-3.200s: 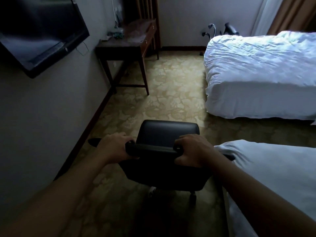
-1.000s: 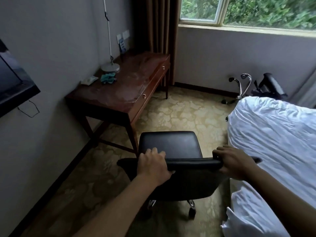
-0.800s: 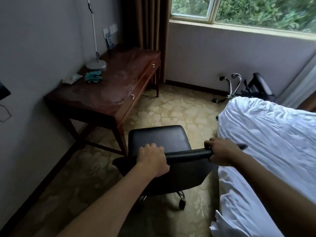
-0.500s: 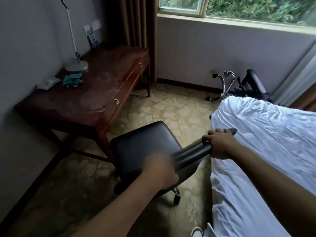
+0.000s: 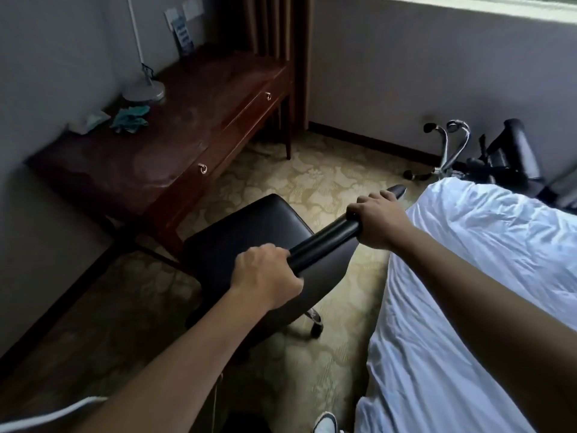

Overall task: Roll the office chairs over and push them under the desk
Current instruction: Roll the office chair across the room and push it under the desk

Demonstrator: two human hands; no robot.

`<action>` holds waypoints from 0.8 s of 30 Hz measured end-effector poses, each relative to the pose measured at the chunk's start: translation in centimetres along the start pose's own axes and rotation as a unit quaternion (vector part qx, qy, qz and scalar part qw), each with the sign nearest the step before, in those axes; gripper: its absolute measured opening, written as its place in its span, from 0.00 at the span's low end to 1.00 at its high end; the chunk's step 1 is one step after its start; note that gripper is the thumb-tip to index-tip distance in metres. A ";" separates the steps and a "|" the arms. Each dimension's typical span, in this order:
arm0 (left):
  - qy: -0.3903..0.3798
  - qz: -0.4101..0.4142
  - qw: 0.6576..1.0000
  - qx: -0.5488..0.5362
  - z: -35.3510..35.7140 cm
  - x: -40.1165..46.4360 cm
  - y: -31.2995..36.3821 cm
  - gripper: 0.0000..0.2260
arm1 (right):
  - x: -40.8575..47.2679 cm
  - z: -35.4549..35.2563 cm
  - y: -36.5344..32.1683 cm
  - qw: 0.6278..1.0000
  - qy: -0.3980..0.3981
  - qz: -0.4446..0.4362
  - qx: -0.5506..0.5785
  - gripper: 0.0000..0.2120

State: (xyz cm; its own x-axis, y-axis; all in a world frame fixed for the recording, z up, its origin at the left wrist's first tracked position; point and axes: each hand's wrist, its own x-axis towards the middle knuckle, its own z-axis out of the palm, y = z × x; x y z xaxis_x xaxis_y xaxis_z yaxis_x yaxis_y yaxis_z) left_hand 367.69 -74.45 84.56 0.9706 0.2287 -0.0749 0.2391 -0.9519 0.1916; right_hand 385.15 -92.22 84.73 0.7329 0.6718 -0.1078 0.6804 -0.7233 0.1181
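A black office chair stands on the carpet, turned so its seat faces the dark wooden desk against the left wall. The seat's front edge is close to the desk's near leg. My left hand grips the near end of the chair's padded top bar. My right hand grips the far end of the same bar. A second black office chair lies tipped over on the floor by the far wall, behind the bed, its chrome base pointing up.
A bed with white sheets fills the right side, close to the chair. On the desk stand a lamp base, a teal cloth and a packet. Brown curtains hang at the desk's far end. My shoe shows at the bottom.
The chair rolled along the aisle to the desk and swung left so its seat faces the desk. Both hands kept their grip on the top bar.
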 end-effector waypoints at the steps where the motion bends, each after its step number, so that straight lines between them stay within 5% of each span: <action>1: 0.002 -0.002 1.000 0.000 0.0 0.7 0.2 0.13 | 0.7 0.1 0.6 1.000 0.003 -0.004 0.004 0.13; 24: -0.023 -0.036 0.997 -0.063 0.0 17.8 5.7 0.16 | 15.2 -2.7 7.3 0.974 -0.079 -0.198 -0.071 0.26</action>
State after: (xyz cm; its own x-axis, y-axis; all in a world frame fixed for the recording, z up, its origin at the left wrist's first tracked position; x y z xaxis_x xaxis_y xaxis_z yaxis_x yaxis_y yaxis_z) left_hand 386.31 -75.80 84.35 0.9493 0.2829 -0.1370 0.3122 -0.8995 0.3056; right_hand 401.26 -86.91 86.67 0.4117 0.8527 -0.3215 0.9110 -0.3753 0.1711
